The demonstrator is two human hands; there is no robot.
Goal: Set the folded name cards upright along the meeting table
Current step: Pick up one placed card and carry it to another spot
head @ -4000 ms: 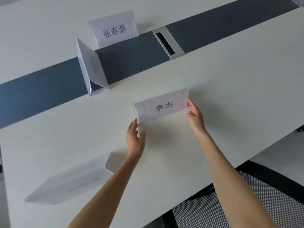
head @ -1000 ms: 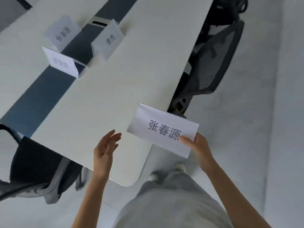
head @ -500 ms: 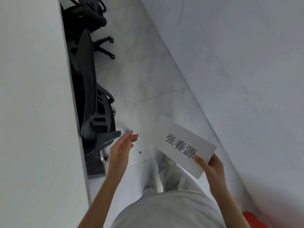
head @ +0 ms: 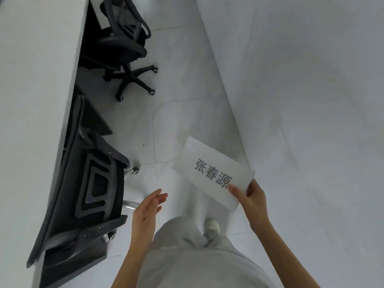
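A white folded name card with three printed characters is held in the air over the tiled floor. My right hand pinches its lower right corner, thumb on the printed face. My left hand hovers to the card's left with straight, relaxed fingers, holding nothing and not touching the card. The white meeting table runs along the left edge of the view. No other name cards show.
Two black office chairs stand by the table: a mesh-backed chair close on the left and a wheeled chair farther ahead. A white wall bounds the right side. Grey trousers and a white shoe show below, on the tiled aisle.
The view has swung from the tabletop to the aisle between table and wall. My right hand still carries the card; the near chair has come closer on the left.
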